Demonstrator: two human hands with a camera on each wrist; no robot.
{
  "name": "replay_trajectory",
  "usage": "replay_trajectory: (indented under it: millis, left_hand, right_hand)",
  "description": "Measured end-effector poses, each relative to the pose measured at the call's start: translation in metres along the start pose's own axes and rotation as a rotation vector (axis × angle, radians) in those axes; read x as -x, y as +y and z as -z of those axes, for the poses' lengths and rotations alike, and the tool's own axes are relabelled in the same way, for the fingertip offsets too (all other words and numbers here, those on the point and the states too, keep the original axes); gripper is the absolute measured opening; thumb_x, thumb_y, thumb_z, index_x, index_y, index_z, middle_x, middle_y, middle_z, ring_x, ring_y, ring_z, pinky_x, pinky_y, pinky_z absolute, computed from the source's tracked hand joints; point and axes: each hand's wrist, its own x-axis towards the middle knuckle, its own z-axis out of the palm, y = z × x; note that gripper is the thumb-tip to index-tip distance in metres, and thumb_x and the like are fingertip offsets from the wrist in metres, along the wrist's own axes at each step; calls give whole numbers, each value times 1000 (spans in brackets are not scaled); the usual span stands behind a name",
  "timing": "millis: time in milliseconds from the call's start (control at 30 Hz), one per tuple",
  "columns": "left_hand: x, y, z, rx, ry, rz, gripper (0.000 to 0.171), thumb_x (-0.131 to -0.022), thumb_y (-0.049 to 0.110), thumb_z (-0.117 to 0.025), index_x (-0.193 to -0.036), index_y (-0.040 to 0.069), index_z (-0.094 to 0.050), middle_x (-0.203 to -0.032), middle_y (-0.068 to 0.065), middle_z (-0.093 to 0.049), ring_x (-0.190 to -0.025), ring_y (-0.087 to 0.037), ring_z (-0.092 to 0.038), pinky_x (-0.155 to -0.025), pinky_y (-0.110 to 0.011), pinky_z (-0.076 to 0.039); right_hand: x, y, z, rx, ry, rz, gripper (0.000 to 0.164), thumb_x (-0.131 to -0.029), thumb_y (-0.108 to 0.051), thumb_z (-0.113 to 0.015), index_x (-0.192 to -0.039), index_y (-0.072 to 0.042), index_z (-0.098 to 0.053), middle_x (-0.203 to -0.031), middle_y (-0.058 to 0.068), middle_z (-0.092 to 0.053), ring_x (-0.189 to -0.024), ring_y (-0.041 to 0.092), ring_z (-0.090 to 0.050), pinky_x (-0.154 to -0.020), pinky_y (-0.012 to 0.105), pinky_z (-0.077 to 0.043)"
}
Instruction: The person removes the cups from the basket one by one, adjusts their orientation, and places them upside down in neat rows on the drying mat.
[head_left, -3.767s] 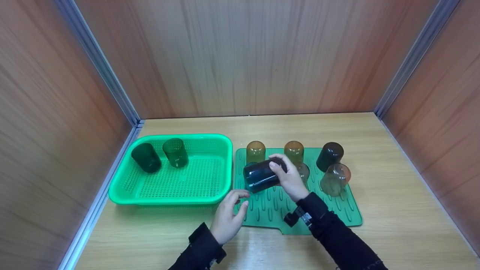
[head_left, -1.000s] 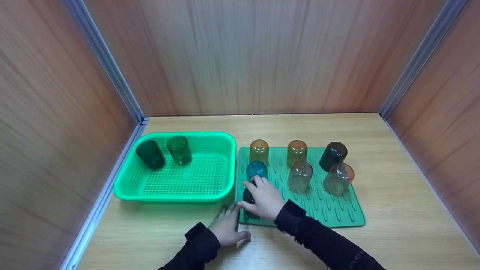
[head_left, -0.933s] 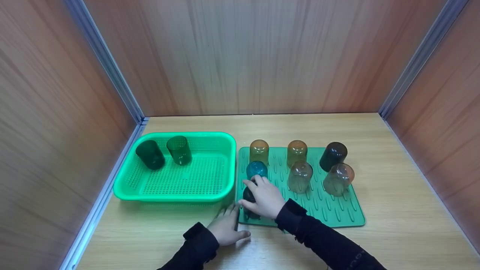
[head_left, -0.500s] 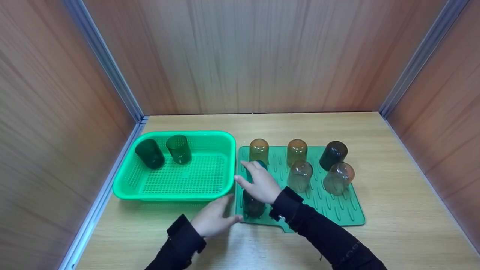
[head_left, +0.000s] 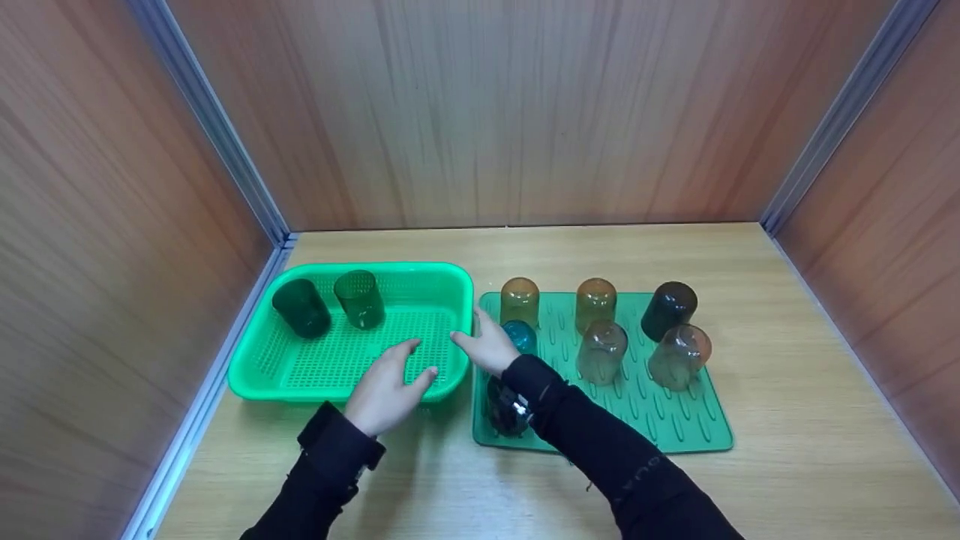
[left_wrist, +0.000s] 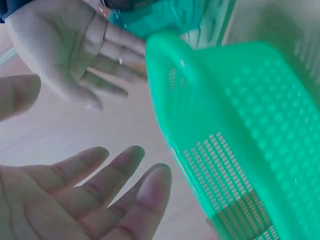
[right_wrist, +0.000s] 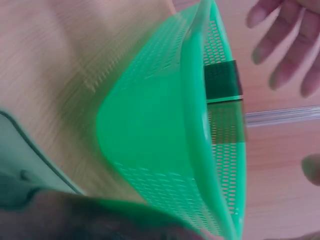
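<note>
My left hand (head_left: 384, 391) hovers over the front wall of the green plastic basket (head_left: 247, 381), fingers spread and nothing in them. Near the basket's right end is my right hand (head_left: 491, 346), also holding nothing, as the left wrist view confirms with its bare palm (left_wrist: 70, 45). Inside the basket, a dark glass (head_left: 301, 309) leans at the left beside an olive-green glass (head_left: 360, 300). Below the right wrist, a dark glass (head_left: 501, 412) stands on the green mat (head_left: 559, 420), partly hidden by the sleeve. A blue glass (head_left: 521, 336) is just behind it, partly covered by the right hand.
Upside down on the mat are two amber glasses (head_left: 519, 301), clear glasses (head_left: 602, 352) and another dark glass (head_left: 669, 311) at the back right. Wooden panels (head_left: 517, 112) close in the table (head_left: 465, 487) at the back and sides.
The right hand set the dark glass on the mat's front left, let go, and moved left toward the basket. The left hand left the table by the mat and rose leftward to the basket's front.
</note>
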Motion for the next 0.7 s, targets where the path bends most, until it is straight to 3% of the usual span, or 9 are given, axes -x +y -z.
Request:
replay_trajectory:
  millis: [200, 400, 567, 700]
  left_hand:
    - [-15, -9, 14, 29, -6, 49, 55, -98, 24, -51, -146, -2, -40, -145, -23, -48, -136, -38, -44, -109, -53, -38]
    - [-35, -18, 23, 8, -13, 101, 53, -99, 24, -47, -145, -1, -41, -143, -23, -50, -133, -39, -47, -107, -53, -40]
    - [-56, -23, 31, -18, -36, 127, 53, -100, 24, -43, -145, -2, -39, -141, -26, -50, -131, -40, -47, -106, -52, -40]
    - [-74, -30, 38, -62, -63, 149, 54, -101, 25, -41, -146, -4, -37, -142, -28, -48, -132, -42, -46, -107, -53, -39]
  right_hand:
    - [-6, 2, -15, -56, -46, 18, 69, -96, -4, -55, -155, -5, -19, -138, 24, -53, -118, 33, -61, -97, 41, -52]
    - [-9, 1, -22, 28, -36, 4, 70, -86, 16, -49, -150, -1, -27, -130, 25, -58, -112, 34, -64, -94, 40, -54]
    - [-10, -1, -22, 115, -16, -44, 69, -83, 18, -47, -147, 2, -28, -125, 26, -61, -107, 32, -65, -91, 40, -53]
    - [-12, 0, -22, 129, -9, -31, 68, -80, 20, -47, -144, 2, -33, -126, 25, -60, -109, 33, -63, -96, 40, -51]
